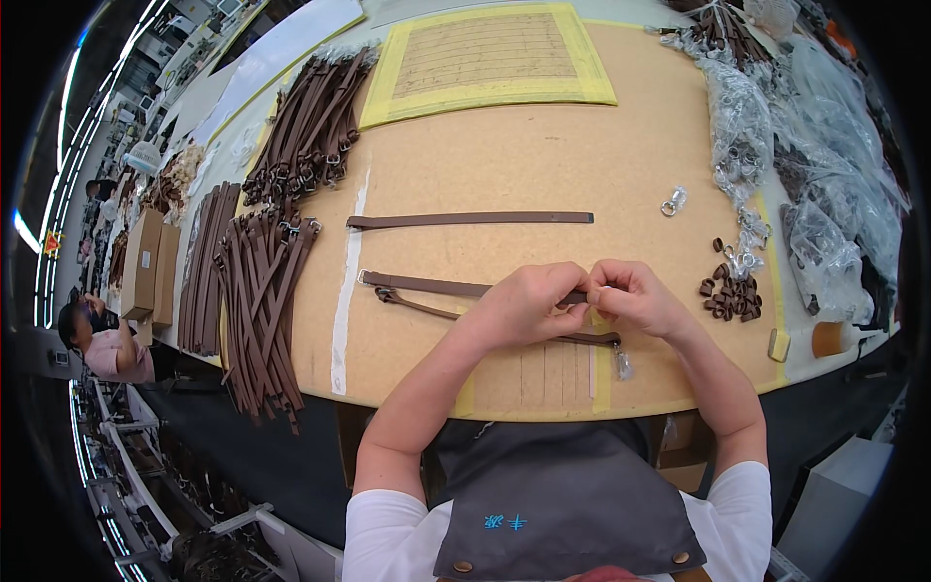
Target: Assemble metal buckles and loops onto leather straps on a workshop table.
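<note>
Near the front of the table, my left hand (531, 303) and my right hand (632, 299) meet, both closed in a pinch on the right end of a brown strap (432, 284). The strap stretches left from my fingers to a metal-tipped end; its pinched tip is mostly hidden. Below it, a thinner brown strap (427, 307) passes under my left hand and comes out beyond it, where a plastic-wrapped metal clasp (624, 365) lies at its right end. Farther off, another brown strap (475, 220) lies flat, apart from both hands.
Brown strap loops (732, 296) are heaped at right, near a plastic-wrapped metal ring (673, 202) and a yellow block (779, 345). Buckled straps (308, 126) and plain straps (260, 310) pile up at left. A yellow-edged board (490, 53) lies at the back; clear plastic bags (824, 262) crowd the right.
</note>
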Demonstrator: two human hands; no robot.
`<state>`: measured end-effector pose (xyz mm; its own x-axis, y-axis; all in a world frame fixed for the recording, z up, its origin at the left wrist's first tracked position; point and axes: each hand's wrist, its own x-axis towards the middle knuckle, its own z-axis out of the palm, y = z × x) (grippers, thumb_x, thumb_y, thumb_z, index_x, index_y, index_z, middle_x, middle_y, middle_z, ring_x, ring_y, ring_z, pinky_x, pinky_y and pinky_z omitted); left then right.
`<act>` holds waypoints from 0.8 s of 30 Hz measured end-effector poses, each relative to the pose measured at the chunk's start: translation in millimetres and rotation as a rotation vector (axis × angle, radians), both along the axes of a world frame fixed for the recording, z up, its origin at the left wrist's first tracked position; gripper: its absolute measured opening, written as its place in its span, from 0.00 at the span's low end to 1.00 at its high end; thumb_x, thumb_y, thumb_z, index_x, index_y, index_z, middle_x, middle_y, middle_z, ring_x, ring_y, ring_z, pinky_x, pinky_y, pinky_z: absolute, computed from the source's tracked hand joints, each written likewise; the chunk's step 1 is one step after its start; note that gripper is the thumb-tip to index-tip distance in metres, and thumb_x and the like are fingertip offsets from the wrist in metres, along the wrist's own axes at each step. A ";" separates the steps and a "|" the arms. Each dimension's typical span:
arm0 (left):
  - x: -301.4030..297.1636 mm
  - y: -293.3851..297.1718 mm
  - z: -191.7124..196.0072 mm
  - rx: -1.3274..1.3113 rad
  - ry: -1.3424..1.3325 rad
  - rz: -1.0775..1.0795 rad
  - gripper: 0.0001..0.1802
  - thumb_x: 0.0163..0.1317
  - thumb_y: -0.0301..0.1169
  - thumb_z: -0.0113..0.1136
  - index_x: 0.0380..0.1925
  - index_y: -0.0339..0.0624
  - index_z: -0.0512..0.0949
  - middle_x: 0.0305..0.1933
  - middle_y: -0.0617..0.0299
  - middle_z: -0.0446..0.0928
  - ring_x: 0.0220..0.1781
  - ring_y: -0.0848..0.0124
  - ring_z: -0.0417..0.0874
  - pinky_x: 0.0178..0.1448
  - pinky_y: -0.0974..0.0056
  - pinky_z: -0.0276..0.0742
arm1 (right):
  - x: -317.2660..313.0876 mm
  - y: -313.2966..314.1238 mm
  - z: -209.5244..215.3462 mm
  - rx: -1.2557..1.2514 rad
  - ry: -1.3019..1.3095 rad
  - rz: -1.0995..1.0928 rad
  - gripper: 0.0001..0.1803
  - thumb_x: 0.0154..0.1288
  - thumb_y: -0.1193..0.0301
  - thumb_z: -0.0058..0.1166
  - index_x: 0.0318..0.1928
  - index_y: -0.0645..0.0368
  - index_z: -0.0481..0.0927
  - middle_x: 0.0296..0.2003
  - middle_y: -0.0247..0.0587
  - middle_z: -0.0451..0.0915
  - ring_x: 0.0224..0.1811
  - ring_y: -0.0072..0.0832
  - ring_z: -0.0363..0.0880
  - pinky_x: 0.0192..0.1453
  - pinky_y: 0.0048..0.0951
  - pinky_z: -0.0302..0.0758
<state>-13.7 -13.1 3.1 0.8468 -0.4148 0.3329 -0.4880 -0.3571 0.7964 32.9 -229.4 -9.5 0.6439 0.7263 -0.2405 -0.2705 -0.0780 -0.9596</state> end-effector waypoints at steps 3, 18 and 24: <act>0.2 1.1 -1.1 0.027 -0.065 0.013 0.11 0.52 0.22 0.69 0.35 0.36 0.78 0.31 0.54 0.83 0.32 0.62 0.88 0.35 0.63 0.84 | 2.1 0.0 8.9 0.025 0.039 0.049 0.10 0.72 0.65 0.58 0.36 0.58 0.79 0.27 0.24 0.75 0.27 0.11 0.70 0.31 0.18 0.68; -5.9 0.0 16.7 -0.192 0.092 -0.032 0.11 0.53 0.20 0.68 0.35 0.38 0.79 0.31 0.64 0.82 0.29 0.77 0.82 0.32 0.71 0.77 | -7.7 3.0 12.2 0.179 -0.017 0.092 0.16 0.75 0.60 0.57 0.31 0.55 0.74 0.27 0.21 0.68 0.30 0.12 0.61 0.34 0.20 0.59; -7.2 9.1 19.7 -0.330 0.325 -0.169 0.13 0.53 0.20 0.66 0.39 0.37 0.76 0.35 0.66 0.80 0.35 0.82 0.77 0.37 0.74 0.74 | -29.8 7.7 15.5 0.251 0.146 0.044 0.16 0.73 0.64 0.57 0.28 0.53 0.70 0.27 0.19 0.66 0.32 0.11 0.59 0.35 0.20 0.59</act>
<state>-20.8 -3.9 22.8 0.8588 -0.4718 0.1995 -0.2249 0.0026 0.9744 3.1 -221.7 6.0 0.5821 0.8014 -0.1376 -0.4090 0.1423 -0.9014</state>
